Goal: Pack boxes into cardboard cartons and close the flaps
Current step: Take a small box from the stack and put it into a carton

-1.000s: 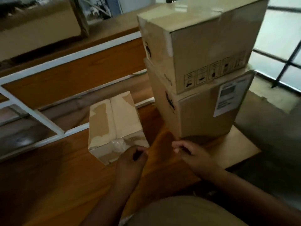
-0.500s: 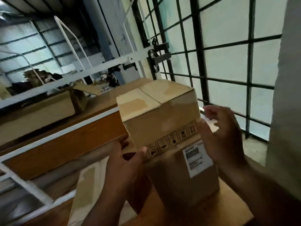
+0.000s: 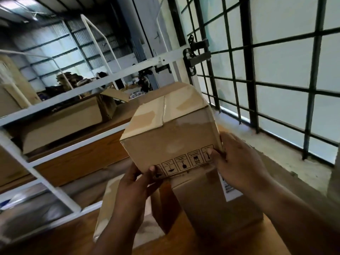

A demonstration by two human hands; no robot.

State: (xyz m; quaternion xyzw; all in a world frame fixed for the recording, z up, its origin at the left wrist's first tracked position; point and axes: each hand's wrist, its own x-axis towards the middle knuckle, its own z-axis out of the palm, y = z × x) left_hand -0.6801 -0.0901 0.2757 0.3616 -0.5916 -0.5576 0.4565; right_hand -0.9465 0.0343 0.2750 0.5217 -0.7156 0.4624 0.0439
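indoors, both hands' fingers (image 3: 211,151) round a carton (image 3: 171,133) above wooden table (image 3: 70,234), beside barred window (image 3: 276,70).

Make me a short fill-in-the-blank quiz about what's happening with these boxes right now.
1. Both hands, the left hand and the right hand, hold the top box at its ____ corners.
2. The box underneath has a ____ paper label on its side.
3. A row of black handling ____ runs along the top box's lower edge.
4. The top box's flaps are ____.

Missing words: bottom; white; symbols; closed
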